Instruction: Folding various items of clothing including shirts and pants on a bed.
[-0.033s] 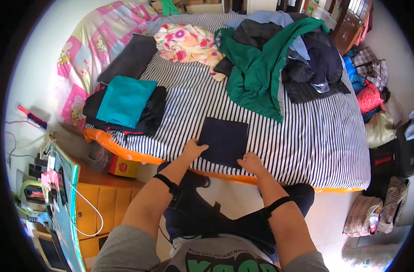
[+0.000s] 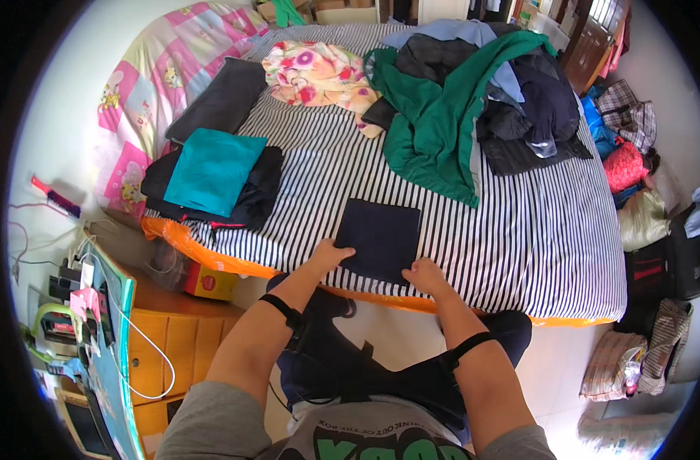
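- The bed [image 2: 534,245], under a striped sheet, bears all the clothes, likely for its broad, flat surface.
- The loose heap [image 2: 545,92] lies toward the far right, apparently set aside so the near edge stays workable; a green garment [image 2: 434,115] drapes over it.
- The dark folded stack [image 2: 267,184] sits at the left, topped by a teal folded cloth [image 2: 216,170], probably grouped because both are folded.
- The navy cloth [image 2: 377,238] lies flat and squared at the near edge, presumably for easy reach.
- Two hands, nearly closed, appear to pinch it: the left hand [image 2: 333,253] with thumb over its left side, the right hand [image 2: 423,274] curled at its near right corner, forearms reaching forward.
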Motion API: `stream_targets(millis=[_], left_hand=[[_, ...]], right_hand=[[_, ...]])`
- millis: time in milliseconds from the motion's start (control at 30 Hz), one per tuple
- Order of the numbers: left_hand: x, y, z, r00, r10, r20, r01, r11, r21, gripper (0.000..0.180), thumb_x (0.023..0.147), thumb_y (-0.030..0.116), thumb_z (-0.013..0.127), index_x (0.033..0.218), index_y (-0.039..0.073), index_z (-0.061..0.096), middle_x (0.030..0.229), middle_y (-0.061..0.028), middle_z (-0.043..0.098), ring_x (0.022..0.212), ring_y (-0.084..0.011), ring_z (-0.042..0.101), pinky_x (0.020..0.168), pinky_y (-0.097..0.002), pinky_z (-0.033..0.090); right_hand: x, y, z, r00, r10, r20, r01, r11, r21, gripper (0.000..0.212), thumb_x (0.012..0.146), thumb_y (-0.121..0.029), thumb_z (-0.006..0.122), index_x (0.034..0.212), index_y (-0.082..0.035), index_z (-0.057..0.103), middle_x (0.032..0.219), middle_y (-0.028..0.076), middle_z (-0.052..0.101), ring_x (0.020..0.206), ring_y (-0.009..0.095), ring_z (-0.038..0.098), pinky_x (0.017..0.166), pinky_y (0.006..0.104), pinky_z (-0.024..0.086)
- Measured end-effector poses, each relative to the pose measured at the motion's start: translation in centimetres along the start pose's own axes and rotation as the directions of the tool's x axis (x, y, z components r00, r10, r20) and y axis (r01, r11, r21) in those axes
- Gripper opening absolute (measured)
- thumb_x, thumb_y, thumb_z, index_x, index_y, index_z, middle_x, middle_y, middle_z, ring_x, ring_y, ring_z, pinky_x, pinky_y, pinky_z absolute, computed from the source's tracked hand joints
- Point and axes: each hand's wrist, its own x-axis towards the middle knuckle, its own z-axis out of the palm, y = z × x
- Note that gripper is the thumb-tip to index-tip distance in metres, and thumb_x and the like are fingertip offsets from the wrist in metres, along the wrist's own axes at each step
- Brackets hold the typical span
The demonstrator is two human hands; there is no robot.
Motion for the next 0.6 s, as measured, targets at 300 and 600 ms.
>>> stream_targets(millis=[300,600], left_hand=[[0.6,-1.1,-0.9,0.935,-0.289,0.205,0.239,0.941,0.237,0.054,0.084,0.019,0.066,0.125,-0.011,0.047,0.133,-0.0276,0.049,0.117,-0.0338,0.056,0.087,-0.0383,0.052],[-0.9,3.1,6.0,0.718,0.688,0.105,-0.584,0.513,0.629,0.064,0.091,0.036,0.057,0.142,0.001,0.038,0.149,-0.0235,0.033,0.139,-0.0367,0.032,0.112,-0.0444,0.031]], right_hand=[[-0.1,-0.6,0.3,1.000,0.011,-0.012,-0.012,0.999,-0.040,0.033,0.077,-0.036,0.065,0.075,-0.004,0.067,0.081,0.016,0.066,0.080,0.032,0.065,0.074,0.0415,0.052],[0.2,0.5,0.9,0.998,-0.013,-0.055,0.011,0.999,-0.047,0.031,0.075,-0.036,0.066,0.070,-0.005,0.066,0.081,0.015,0.067,0.077,0.032,0.066,0.073,0.0420,0.052]])
